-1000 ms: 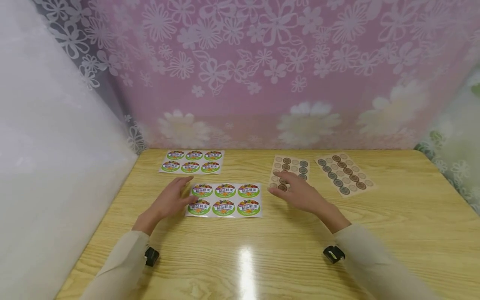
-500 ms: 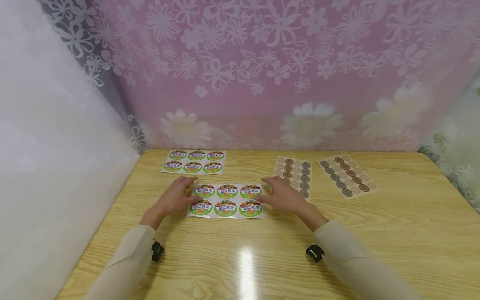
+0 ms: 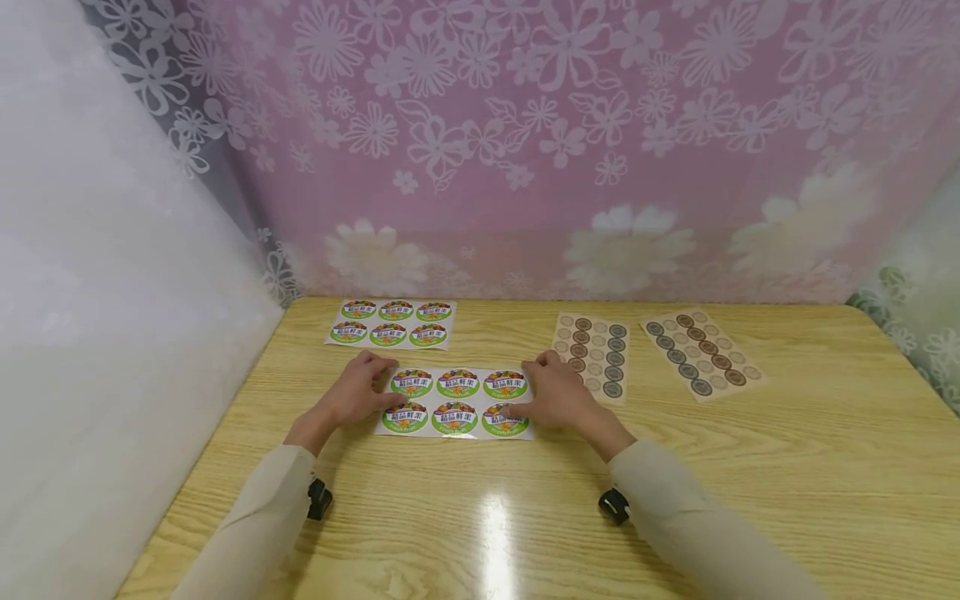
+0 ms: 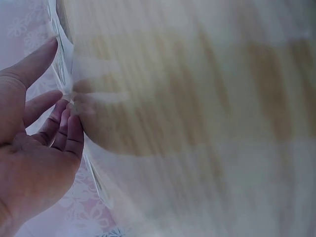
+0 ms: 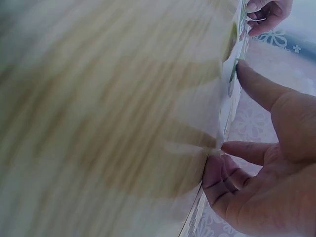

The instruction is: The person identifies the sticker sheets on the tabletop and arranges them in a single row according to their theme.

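Observation:
A white sheet of round fruit stickers lies in front of me on the wooden table, with green, white and red labels in two rows. My left hand is at its left edge, the thumb reaching over a label and the index finger near the far corner. At the right edge my right hand rests its thumb on the lower right label. In the right wrist view the right thumb and index finger stand well apart. The left wrist view shows the left hand's fingertips low at the sheet's edge.
A second fruit sticker sheet lies at the back left of the table. Two beige sheets with brown and grey round stickers, one straight and one slanted, lie right of my right hand. A pink flowered curtain hangs behind.
My right hand has moved left from the nearer beige sheet to the right edge of the fruit sticker sheet. My left hand has stayed at the left edge.

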`<state>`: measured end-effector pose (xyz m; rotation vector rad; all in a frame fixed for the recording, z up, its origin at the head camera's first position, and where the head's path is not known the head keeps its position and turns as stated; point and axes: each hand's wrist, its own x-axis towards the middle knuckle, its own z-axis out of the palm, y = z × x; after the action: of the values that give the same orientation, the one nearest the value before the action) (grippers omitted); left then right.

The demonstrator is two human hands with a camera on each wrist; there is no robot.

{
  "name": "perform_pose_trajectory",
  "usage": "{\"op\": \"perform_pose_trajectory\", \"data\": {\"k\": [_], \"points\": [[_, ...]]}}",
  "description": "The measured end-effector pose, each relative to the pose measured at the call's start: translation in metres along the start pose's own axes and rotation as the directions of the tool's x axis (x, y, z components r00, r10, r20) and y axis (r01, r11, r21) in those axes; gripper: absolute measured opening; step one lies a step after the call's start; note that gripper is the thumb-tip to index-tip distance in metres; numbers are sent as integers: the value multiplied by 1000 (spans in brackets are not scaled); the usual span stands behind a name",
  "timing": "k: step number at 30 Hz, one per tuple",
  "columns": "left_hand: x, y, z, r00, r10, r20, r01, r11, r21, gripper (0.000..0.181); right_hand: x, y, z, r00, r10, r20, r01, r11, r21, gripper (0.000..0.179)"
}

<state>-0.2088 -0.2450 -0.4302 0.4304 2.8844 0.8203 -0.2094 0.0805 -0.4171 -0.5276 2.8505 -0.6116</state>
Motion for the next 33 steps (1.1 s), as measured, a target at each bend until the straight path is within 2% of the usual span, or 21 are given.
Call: {"op": "perform_pose_trajectory", "data": {"k": [11, 23, 27, 33], "points": [[0, 4, -3, 1000, -11, 11, 12, 999, -34, 52, 1, -9, -2, 998, 59, 7, -59, 998, 15, 76], [1, 20, 0, 995, -95, -14, 95, 995, -5, 46, 5, -15, -6, 988, 151, 36, -151, 988, 5, 71], [0, 25, -1, 992, -120, -27, 120, 993, -10, 45, 4, -18, -6, 986, 163, 31, -163, 986, 15, 72], [-2, 29, -1, 984, -175, -15, 175, 984, -36, 47, 3, -20, -4, 985, 168, 31, -169, 985, 27, 72]]}}
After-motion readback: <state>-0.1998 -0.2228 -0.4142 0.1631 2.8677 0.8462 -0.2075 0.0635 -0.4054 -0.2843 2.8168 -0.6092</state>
